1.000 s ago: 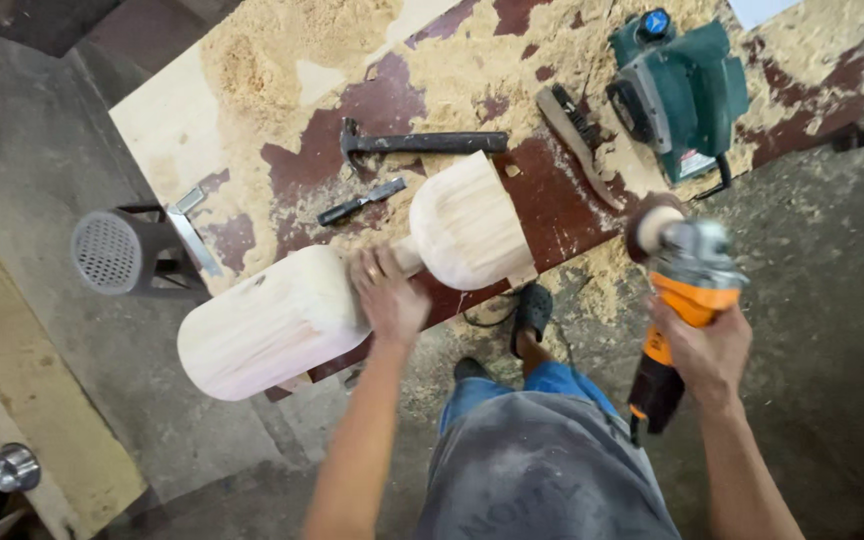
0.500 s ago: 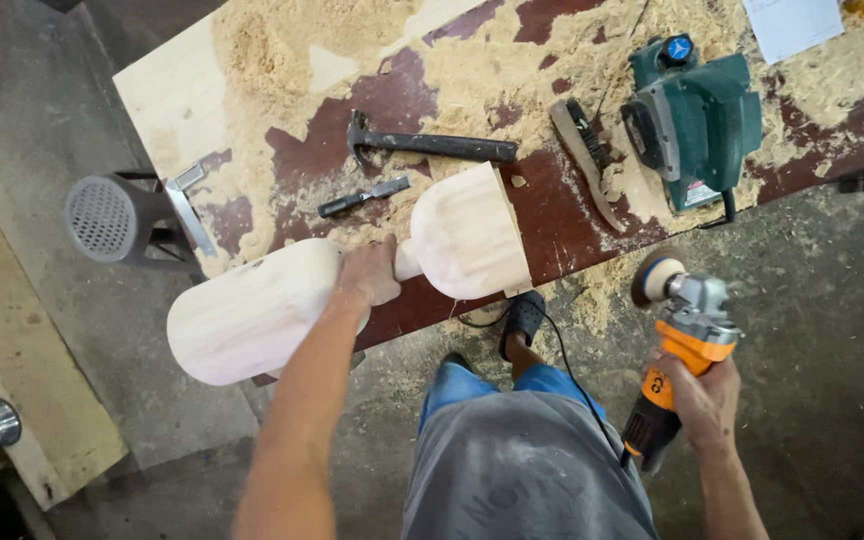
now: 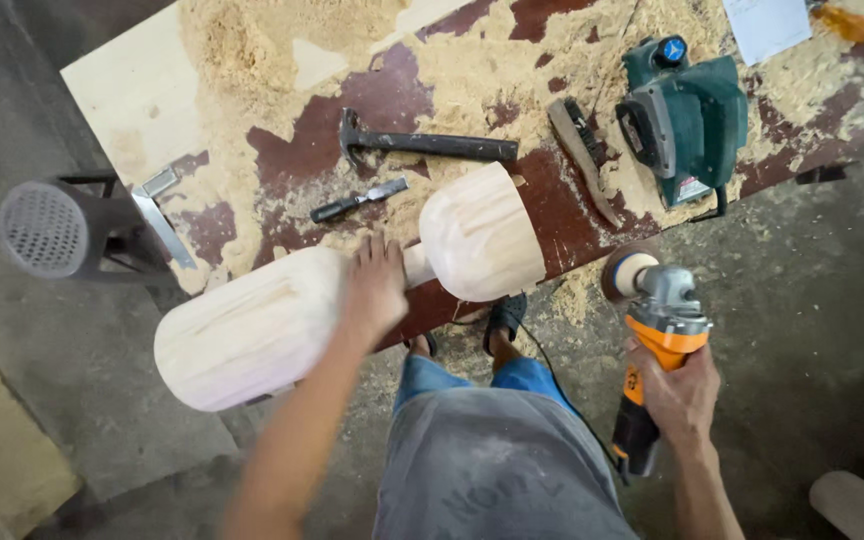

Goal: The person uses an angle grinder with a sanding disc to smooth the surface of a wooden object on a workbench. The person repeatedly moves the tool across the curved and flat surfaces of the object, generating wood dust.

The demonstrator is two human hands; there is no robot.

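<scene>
A large pale carved wooden piece [image 3: 252,325], shaped like two rounded blocks joined by a thin neck, lies across the near edge of the workbench [image 3: 142,95]. Its left end hangs over the floor. My left hand [image 3: 372,285] rests flat on the piece by the neck, fingers spread. My right hand [image 3: 680,392] grips an orange angle grinder [image 3: 652,340] with a round sanding pad, held off the bench to the right, apart from the wood.
On the sawdust-covered bench lie a hammer [image 3: 422,143], a small chisel [image 3: 357,201], a wire brush [image 3: 582,155], a green electric planer [image 3: 684,105] and a sheet of paper [image 3: 767,25]. A metal square [image 3: 157,215] and a grey perforated stool [image 3: 47,228] sit at the left. The grinder's cord trails by my feet.
My left hand shifted on the neck and now lies flat with fingers spread. The grinder moved slightly left and closer to the bench edge. The view shifted a little.
</scene>
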